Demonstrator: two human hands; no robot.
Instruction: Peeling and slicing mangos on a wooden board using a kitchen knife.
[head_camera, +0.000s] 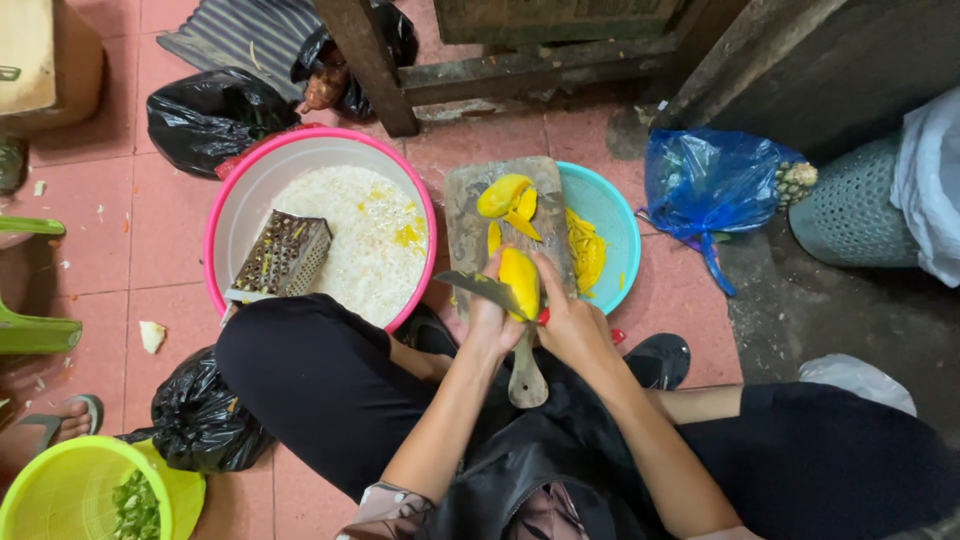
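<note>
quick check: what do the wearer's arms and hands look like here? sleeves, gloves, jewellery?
Both forearms are bare from the elbow down. The left hand and right hand wear no gloves; no rings, watch or bracelet show, though the fingers are too small to be sure. A patterned pinkish short sleeve edges the left upper arm. The right sleeve is barely in view.

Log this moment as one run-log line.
left hand: holds knife | right hand: holds yellow fruit | under: wooden board | behind: teal basket
</note>
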